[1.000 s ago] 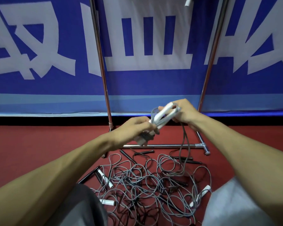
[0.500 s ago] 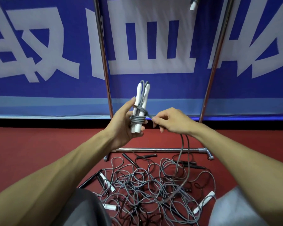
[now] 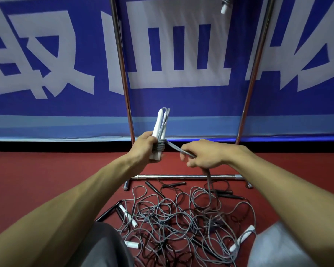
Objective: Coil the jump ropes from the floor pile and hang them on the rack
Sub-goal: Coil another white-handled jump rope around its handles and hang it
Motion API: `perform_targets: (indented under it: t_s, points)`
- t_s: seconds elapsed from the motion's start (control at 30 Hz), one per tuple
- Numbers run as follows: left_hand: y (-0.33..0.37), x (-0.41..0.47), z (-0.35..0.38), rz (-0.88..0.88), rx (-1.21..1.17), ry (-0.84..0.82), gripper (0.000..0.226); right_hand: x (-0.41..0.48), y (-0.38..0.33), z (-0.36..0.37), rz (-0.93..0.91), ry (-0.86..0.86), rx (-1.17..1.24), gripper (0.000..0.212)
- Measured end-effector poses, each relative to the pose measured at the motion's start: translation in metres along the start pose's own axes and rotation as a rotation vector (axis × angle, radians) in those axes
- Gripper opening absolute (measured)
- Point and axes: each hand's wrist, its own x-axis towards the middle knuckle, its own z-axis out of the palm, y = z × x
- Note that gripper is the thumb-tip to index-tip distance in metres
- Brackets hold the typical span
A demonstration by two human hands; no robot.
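While the left hand (image 3: 143,149) grips a pair of white handles (image 3: 159,122) held upright, the right hand (image 3: 204,155) closes round the doubled grey cord (image 3: 176,149) just to the right.

Head view. Several turns of the cord bind the lower part of the handles, and a short taut span joins the two hands, which are close but not touching. Below the right hand the cord drops to the floor pile (image 3: 181,218), a tangle of grey and dark ropes lying between the person's knees. White handle ends mark its left and right near edges; black handles lie at its far edge, just short of the rack's base bar (image 3: 181,177). The left upright (image 3: 121,74) and right upright (image 3: 256,64) rise on either side of the hands against a blue banner (image 3: 46,112), with open room between them. At the top edge a wrapped rope (image 3: 225,4) hangs near the right upright. Red floor (image 3: 37,180) lies open left of the pile.
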Motion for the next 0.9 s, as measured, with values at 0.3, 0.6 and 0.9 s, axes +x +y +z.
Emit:
perform_targets:
  t_s: [0.3,0.6,0.9]
  points:
    - [-0.020,-0.007,-0.011,0.306,1.032,-0.378,0.020,-0.011,-0.023,-0.001,-0.251,0.209,-0.387,0.028]
    - [-0.012,-0.028,0.002,0.208,0.728,-0.692,0.024,-0.008,-0.004,-0.005,0.035,0.453,-0.083,0.047]
    - [-0.001,-0.029,0.009,0.044,-0.011,-0.585,0.029,-0.005,0.025,-0.005,0.090,0.358,0.620,0.018]
